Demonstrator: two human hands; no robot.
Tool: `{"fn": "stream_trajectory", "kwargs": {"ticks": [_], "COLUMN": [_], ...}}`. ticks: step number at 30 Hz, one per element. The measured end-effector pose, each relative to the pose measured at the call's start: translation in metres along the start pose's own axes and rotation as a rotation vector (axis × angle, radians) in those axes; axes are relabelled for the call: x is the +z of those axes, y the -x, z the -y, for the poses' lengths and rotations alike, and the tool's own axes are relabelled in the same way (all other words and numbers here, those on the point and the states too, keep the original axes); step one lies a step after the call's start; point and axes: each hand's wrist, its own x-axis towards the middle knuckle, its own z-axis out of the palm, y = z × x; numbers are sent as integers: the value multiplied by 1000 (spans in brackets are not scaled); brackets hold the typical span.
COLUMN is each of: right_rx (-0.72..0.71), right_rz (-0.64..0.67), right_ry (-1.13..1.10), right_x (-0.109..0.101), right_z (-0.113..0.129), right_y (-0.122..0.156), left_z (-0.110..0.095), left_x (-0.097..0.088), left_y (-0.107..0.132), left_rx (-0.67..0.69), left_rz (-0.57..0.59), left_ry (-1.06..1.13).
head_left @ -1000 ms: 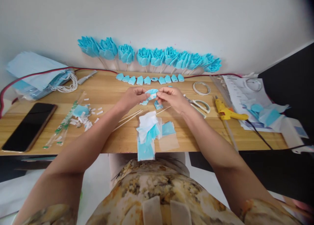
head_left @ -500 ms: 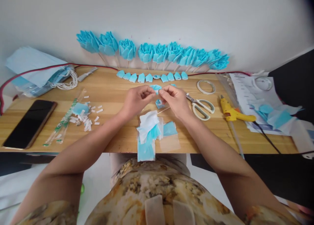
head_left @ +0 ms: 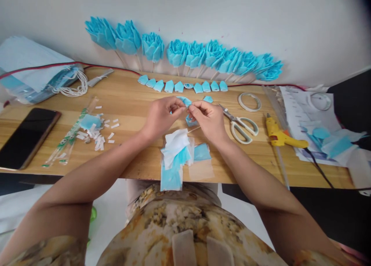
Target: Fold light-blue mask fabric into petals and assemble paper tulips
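Between my two hands is a small piece of blue fabric (head_left: 184,100), partly hidden by the fingers. My left hand (head_left: 165,113) pinches its left side. With thumb and forefinger closed, my right hand (head_left: 209,118) grips the right side, the fingertips of both hands almost meeting. Just below the fingers lies another blue piece (head_left: 191,120), with a thin wooden stick (head_left: 194,129) close by. A folded blue petal (head_left: 208,99) rests behind my right hand. Nearer my body is a pile of white and blue fabric scraps (head_left: 175,150).
Blue fabric flowers (head_left: 153,47) on sticks lean along the wall, behind a row of folded petals (head_left: 169,86). Scissors (head_left: 242,128), a tape roll (head_left: 249,102) and a yellow glue gun (head_left: 282,134) lie right. On the left are a phone (head_left: 27,136), white snippets (head_left: 100,142) and stacked blue sheets (head_left: 31,69).
My view has shifted slightly, so the flowers appear higher and larger. Both hands stay together, still pinching the blue fabric, with only small finger movement.
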Motion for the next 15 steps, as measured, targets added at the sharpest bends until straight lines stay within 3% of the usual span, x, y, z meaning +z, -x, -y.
{"fn": "stream_trajectory", "kwargs": {"ticks": [15], "right_rx": [-65], "right_rz": [-50], "right_ry": [138], "right_x": [5], "right_z": [4], "right_y": [4], "left_z": [3], "left_x": [2], "left_y": [0], "left_rx": [15], "left_rz": [-8], "left_ry": [-71]}}
